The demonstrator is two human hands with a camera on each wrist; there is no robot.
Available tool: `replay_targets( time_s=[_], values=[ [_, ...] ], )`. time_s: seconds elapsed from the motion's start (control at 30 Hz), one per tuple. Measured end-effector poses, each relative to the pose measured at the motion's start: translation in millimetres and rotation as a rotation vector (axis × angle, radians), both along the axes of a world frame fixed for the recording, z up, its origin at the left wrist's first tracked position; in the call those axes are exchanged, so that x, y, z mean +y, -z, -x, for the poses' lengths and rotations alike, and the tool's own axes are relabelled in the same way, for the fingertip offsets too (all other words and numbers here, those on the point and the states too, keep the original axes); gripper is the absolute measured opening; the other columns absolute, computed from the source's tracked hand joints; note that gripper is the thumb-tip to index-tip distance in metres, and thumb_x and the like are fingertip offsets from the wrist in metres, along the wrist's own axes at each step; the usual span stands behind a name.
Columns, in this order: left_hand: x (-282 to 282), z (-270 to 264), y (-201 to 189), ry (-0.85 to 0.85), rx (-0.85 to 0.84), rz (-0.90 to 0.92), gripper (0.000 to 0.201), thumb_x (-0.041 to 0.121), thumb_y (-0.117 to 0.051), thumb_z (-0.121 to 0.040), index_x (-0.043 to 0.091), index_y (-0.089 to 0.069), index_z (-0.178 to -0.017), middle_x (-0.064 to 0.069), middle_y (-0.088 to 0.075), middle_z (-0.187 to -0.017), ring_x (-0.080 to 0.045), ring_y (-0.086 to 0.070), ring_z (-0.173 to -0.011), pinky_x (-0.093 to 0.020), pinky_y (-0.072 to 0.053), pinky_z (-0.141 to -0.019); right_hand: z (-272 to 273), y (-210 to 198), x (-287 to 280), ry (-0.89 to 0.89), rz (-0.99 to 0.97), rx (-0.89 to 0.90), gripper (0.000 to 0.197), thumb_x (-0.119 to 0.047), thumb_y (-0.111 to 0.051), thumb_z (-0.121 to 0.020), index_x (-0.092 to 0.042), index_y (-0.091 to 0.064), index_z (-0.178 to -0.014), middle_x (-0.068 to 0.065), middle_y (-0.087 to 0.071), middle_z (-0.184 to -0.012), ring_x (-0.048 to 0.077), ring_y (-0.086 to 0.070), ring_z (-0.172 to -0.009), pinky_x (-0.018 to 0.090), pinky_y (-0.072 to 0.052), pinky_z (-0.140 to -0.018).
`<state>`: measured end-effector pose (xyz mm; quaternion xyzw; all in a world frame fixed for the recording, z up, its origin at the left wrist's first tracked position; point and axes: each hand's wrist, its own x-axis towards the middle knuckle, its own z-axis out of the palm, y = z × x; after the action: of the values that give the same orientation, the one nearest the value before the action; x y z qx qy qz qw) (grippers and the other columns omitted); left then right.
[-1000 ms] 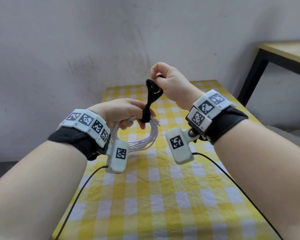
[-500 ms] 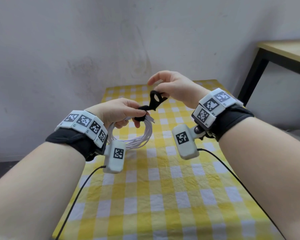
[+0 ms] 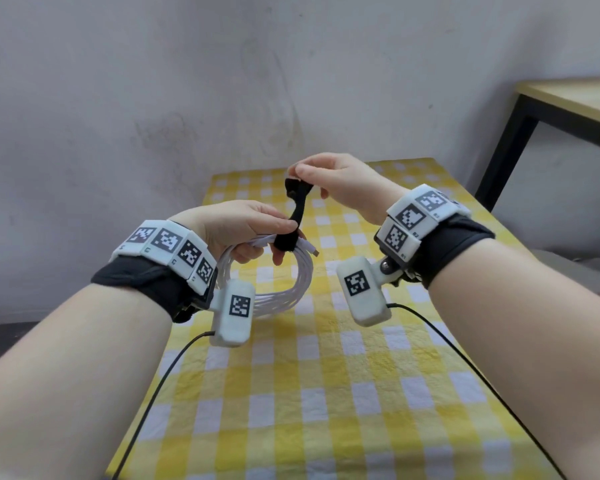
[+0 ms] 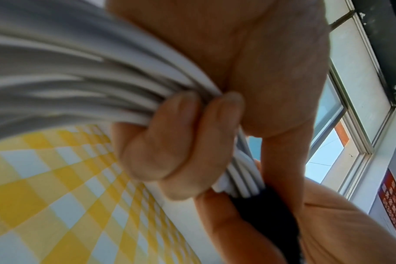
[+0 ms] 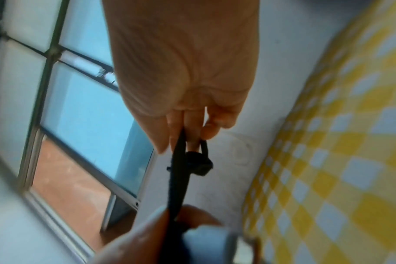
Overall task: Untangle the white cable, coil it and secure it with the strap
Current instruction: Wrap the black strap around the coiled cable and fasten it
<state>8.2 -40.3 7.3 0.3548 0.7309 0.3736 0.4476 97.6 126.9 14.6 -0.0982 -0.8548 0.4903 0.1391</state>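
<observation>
Below me I see one table under a yellow-and-white checked cloth, the largest thing in view, running away toward a grey plaster wall. A second table with a pale wooden top and black metal legs stands at the far right, well apart from the work.

My two forearms reach in over the cloth, each wearing one black wrist strap with white marker blocks and one white camera pod hanging below it. Two thin black wires trail from the pods down across the cloth.

My left hand is held above the table, fingers curled round the top of the one white cable coil. I count several loops bunched together, hanging down from the fist; the exact number of turns I cannot tell. In the left wrist view the fingertips press the white strands against the palm. One metal plug end sticks out to the right of the fist.

One black fabric strap is wrapped round the bundle just beside the left thumb, and its free tail rises up and to the right. My right hand pinches the upper end of that tail between thumb and forefinger, the other fingers loosely bent. The right wrist view shows the strap taut between the two hands, with a small looped end by the right fingertips.
</observation>
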Motion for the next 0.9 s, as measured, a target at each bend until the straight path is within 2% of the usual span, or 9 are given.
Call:
replay_targets(
  time_s=[0.07, 0.13, 0.2, 0.27, 0.4, 0.5, 0.63, 0.8, 0.9],
  values=[
    [1, 1, 1, 0.019, -0.042, -0.040, 0.034, 0.032, -0.057, -0.087, 0.005, -0.070, -0.104, -0.012, -0.058, -0.067, -0.013, -0.029, -0.041, -0.021, -0.015, -0.041, 0, 2, 1, -0.007, 0.176, 0.071, 0.019, -0.012, -0.060, -0.089, -0.016, -0.067, -0.106, 0.001, -0.068, -0.094, 0.003, -0.058, -0.070, 0.016, -0.044, -0.060],
    [0, 2, 0, 0.012, -0.079, -0.112, 0.032, 0.031, -0.060, -0.086, 0.004, -0.069, -0.101, -0.014, -0.058, -0.067, -0.012, -0.030, -0.038, -0.018, -0.018, -0.039, 1, 5, 2, -0.033, 0.348, 0.117, 0.024, 0.004, -0.057, -0.086, -0.012, -0.064, -0.103, 0.012, -0.067, -0.100, 0.016, -0.064, -0.085, 0.020, -0.053, -0.071],
    [-1, 2, -1, -0.009, -0.113, -0.193, 0.023, 0.028, -0.058, -0.086, 0.008, -0.068, -0.088, -0.014, -0.058, -0.065, -0.011, -0.030, -0.035, -0.017, -0.019, -0.038, 2, 8, 3, -0.051, 0.450, 0.120, 0.026, 0.008, -0.054, -0.087, -0.012, -0.062, -0.100, 0.015, -0.063, -0.103, 0.022, -0.064, -0.094, 0.028, -0.055, -0.085],
    [-2, 4, -3, -0.043, -0.155, -0.270, 0.020, 0.026, -0.055, -0.087, 0.008, -0.061, -0.083, -0.011, -0.057, -0.060, -0.009, -0.029, -0.033, -0.015, -0.019, -0.036, 2, 12, 4, -0.071, 0.453, 0.052, 0.022, 0.002, -0.051, -0.092, -0.015, -0.059, -0.104, 0.010, -0.062, -0.103, 0.019, -0.061, -0.095, 0.030, -0.052, -0.090],
    [-2, 9, -1, -0.115, -0.231, -0.420, 0.018, 0.026, -0.046, -0.090, 0.009, -0.050, -0.089, -0.004, -0.054, -0.054, -0.004, -0.027, -0.029, -0.011, -0.022, -0.034, -5, 19, 2, -0.098, 0.495, -0.133, 0.024, -0.020, -0.041, -0.101, -0.012, -0.059, -0.116, 0.000, -0.068, -0.096, 0.014, -0.061, -0.087, 0.032, -0.049, -0.087],
    [-1, 10, 3, -0.211, -0.263, -0.528, 0.014, 0.025, -0.042, -0.096, 0.015, -0.050, -0.100, -0.004, -0.051, -0.052, -0.004, -0.026, -0.028, -0.011, -0.020, -0.036, -5, 24, 0, -0.125, 0.462, -0.294, 0.049, -0.045, -0.037, -0.100, -0.008, -0.063, -0.119, 0.005, -0.071, -0.109, 0.023, -0.062, -0.094, 0.042, -0.048, -0.098],
    [0, 11, 5, -0.203, -0.293, -0.562, 0.021, 0.024, -0.042, -0.097, 0.015, -0.056, -0.108, -0.002, -0.049, -0.055, -0.003, -0.026, -0.030, -0.013, -0.017, -0.038, 2, 28, -2, -0.107, 0.456, -0.361, 0.062, -0.063, -0.038, -0.092, -0.011, -0.063, -0.117, 0.011, -0.071, -0.110, 0.030, -0.067, -0.101, 0.052, -0.049, -0.095],
    [-1, 12, 4, -0.158, -0.121, -0.440, 0.028, 0.015, -0.056, -0.089, 0.003, -0.056, -0.114, 0.002, -0.045, -0.059, -0.003, -0.023, -0.037, -0.016, -0.015, -0.039, -2, 24, 0, -0.093, 0.345, -0.354, 0.052, -0.053, -0.049, -0.092, -0.008, -0.065, -0.112, 0.010, -0.074, -0.100, 0.027, -0.070, -0.095, 0.042, -0.055, -0.088],
    [1, 11, 3, -0.218, -0.028, -0.359, 0.014, 0.016, -0.052, -0.094, 0.003, -0.057, -0.092, -0.003, -0.044, -0.065, -0.005, -0.023, -0.039, -0.016, -0.019, -0.038, -3, 24, 7, 0.056, 0.294, -0.221, 0.030, -0.031, -0.060, -0.091, -0.008, -0.063, -0.110, 0.004, -0.072, -0.087, 0.021, -0.067, -0.081, 0.034, -0.055, -0.080]
  ],
)
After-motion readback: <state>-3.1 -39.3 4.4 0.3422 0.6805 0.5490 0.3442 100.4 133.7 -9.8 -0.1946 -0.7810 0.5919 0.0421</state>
